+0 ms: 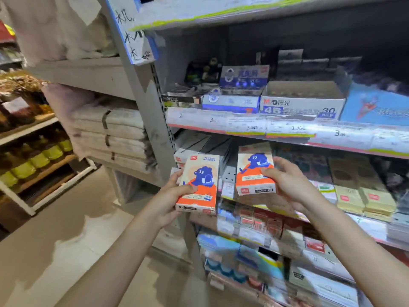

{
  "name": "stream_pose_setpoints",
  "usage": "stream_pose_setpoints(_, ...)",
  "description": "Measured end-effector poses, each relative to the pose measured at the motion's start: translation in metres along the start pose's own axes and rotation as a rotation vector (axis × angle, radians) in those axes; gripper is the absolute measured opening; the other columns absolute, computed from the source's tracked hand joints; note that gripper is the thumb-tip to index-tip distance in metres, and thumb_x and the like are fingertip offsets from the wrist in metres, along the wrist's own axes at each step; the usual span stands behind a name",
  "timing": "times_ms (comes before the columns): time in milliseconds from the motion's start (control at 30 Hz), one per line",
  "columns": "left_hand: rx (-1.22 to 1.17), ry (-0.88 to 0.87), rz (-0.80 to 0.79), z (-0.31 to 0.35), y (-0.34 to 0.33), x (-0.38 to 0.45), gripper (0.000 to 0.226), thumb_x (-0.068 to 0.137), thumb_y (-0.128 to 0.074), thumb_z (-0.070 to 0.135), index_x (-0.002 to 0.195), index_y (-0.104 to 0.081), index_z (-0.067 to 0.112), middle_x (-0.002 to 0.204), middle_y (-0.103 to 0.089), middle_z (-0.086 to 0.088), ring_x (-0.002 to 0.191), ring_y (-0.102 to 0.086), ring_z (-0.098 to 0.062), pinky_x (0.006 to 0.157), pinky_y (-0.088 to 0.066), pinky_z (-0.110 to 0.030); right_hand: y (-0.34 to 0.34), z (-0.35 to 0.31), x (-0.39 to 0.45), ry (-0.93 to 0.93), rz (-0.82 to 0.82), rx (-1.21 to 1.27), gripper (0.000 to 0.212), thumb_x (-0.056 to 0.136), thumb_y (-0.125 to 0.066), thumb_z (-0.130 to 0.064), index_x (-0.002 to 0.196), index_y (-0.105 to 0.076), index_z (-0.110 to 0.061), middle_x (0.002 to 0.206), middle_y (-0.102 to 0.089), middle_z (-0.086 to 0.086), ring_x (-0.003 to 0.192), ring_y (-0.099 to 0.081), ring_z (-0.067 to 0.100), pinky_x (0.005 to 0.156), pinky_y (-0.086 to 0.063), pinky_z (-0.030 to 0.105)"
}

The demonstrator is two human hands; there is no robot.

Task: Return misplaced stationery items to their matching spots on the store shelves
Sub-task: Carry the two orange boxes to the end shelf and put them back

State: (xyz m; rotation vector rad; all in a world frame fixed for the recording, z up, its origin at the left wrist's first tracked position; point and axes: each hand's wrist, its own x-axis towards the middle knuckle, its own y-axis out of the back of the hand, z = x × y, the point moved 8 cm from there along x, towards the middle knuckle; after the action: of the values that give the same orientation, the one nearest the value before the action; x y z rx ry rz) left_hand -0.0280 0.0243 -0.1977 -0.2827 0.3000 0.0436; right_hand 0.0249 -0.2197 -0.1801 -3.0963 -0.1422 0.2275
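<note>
Two matching small boxes, cream and orange with a blue cartoon animal, are in my hands in front of the shelves. My left hand (171, 196) grips the left box (199, 185) by its left side, thumb across the front, held out in front of the shelf upright. My right hand (287, 185) grips the right box (254, 171) at its right edge, at the front of the middle shelf (287, 138), above a row of small red packs.
The shelf above holds eraser cartons, among them a white 4B box (303, 103) and a blue box (376, 105). Beige packs (363, 196) sit right of my right hand. A grey upright (152, 120) divides the bays; stacked paper (110, 134) lies left. Lower shelves carry notebooks.
</note>
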Motion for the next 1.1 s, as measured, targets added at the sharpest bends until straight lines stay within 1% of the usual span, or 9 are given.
stream_pose_setpoints(133, 0.016, 0.022, -0.040, 0.016, -0.001, 0.024, 0.067, 0.079, -0.058, -0.009, 0.136, -0.036, 0.018, 0.101, -0.066, -0.013, 0.058, -0.071, -0.018, 0.049, -0.057, -0.027, -0.007, -0.022, 0.035, 0.055, 0.122, -0.352, 0.030, 0.081, -0.061, -0.010, 0.110, -0.059, -0.002, 0.110, -0.067, 0.020, 0.097, -0.065, 0.033, 0.091, -0.051, 0.045)
stream_pose_setpoints(300, 0.071, 0.045, -0.104, 0.025, 0.001, 0.043, 0.064, 0.078, -0.059, -0.009, 0.133, -0.039, 0.017, 0.100, -0.067, -0.015, 0.059, -0.071, -0.020, 0.050, -0.057, -0.028, -0.030, -0.032, 0.058, -0.031, 0.124, -0.813, 0.023, 0.089, -0.048, -0.019, 0.089, -0.062, -0.001, 0.099, -0.065, 0.024, 0.091, -0.061, 0.033, 0.065, -0.042, 0.034)
stream_pose_setpoints(400, 0.086, 0.072, -0.142, 0.031, 0.002, 0.048, 0.057, 0.083, -0.052, -0.009, 0.130, -0.039, 0.020, 0.100, -0.065, -0.017, 0.055, -0.070, -0.019, 0.046, -0.056, -0.026, -0.040, -0.021, 0.071, -0.136, 0.064, -0.868, 0.021, 0.092, -0.042, -0.019, 0.087, -0.058, -0.006, 0.092, -0.056, 0.014, 0.083, -0.051, 0.022, 0.053, -0.035, 0.025)
stream_pose_setpoints(500, 0.114, 0.093, -0.180, 0.034, 0.004, 0.053, 0.059, 0.083, -0.053, -0.009, 0.131, -0.037, 0.021, 0.105, -0.064, -0.019, 0.055, -0.070, -0.020, 0.045, -0.056, -0.026, -0.047, -0.013, 0.080, -0.150, 0.048, -0.761, 0.030, 0.092, -0.045, -0.015, 0.109, -0.062, 0.002, 0.107, -0.063, 0.021, 0.086, -0.049, 0.020, 0.058, -0.038, 0.019)
stream_pose_setpoints(567, 0.123, 0.102, -0.193, 0.037, 0.007, 0.057, 0.058, 0.083, -0.053, -0.008, 0.130, -0.037, 0.022, 0.105, -0.064, -0.019, 0.056, -0.071, -0.020, 0.046, -0.056, -0.026, -0.051, -0.013, 0.081, -0.132, 0.062, -0.789, 0.033, 0.093, -0.044, -0.018, 0.113, -0.060, 0.003, 0.118, -0.062, 0.023, 0.092, -0.055, 0.026, 0.063, -0.040, 0.027)
stream_pose_setpoints(667, 0.145, 0.111, -0.220, 0.039, 0.011, 0.061, 0.056, 0.083, -0.055, -0.007, 0.127, -0.040, 0.023, 0.105, -0.065, -0.018, 0.058, -0.071, -0.019, 0.047, -0.057, -0.026, -0.057, -0.016, 0.077, -0.079, 0.035, -0.887, 0.038, 0.092, -0.050, -0.030, 0.105, -0.064, 0.003, 0.111, -0.067, 0.020, 0.104, -0.060, 0.031, 0.078, -0.045, 0.033)
stream_pose_setpoints(833, 0.150, 0.119, -0.277, 0.042, 0.012, 0.067, 0.047, 0.081, -0.057, -0.005, 0.116, -0.047, 0.025, 0.107, -0.065, -0.017, 0.061, -0.071, -0.020, 0.049, -0.057, -0.026, -0.054, -0.013, 0.075, -0.039, -0.019, -1.122, 0.052, 0.054, -0.080, -0.041, 0.093, -0.065, -0.009, 0.096, -0.069, 0.010, 0.088, -0.064, 0.025, 0.077, -0.052, 0.035)
stream_pose_setpoints(967, 0.137, 0.140, -0.323, 0.038, 0.006, 0.070, 0.046, 0.081, -0.057, -0.006, 0.115, -0.049, 0.025, 0.103, -0.068, -0.017, 0.061, -0.071, -0.021, 0.049, -0.057, -0.026, -0.050, -0.012, 0.067, 0.028, 0.045, -1.204, 0.032, 0.073, -0.072, -0.030, 0.093, -0.054, -0.012, 0.086, -0.063, 0.003, 0.084, -0.057, 0.024, 0.069, -0.043, 0.031)
stream_pose_setpoints(1100, 0.142, 0.133, -0.346, 0.035, -0.002, 0.073, 0.053, 0.078, -0.061, -0.004, 0.121, -0.048, 0.024, 0.108, -0.069, -0.016, 0.070, -0.071, -0.024, 0.058, -0.059, -0.031, -0.047, 0.003, 0.060, 0.007, 0.020, -1.364, 0.047, 0.079, -0.063, -0.044, 0.112, -0.052, -0.012, 0.113, -0.062, 0.009, 0.109, -0.055, 0.029, 0.097, -0.035, 0.043)
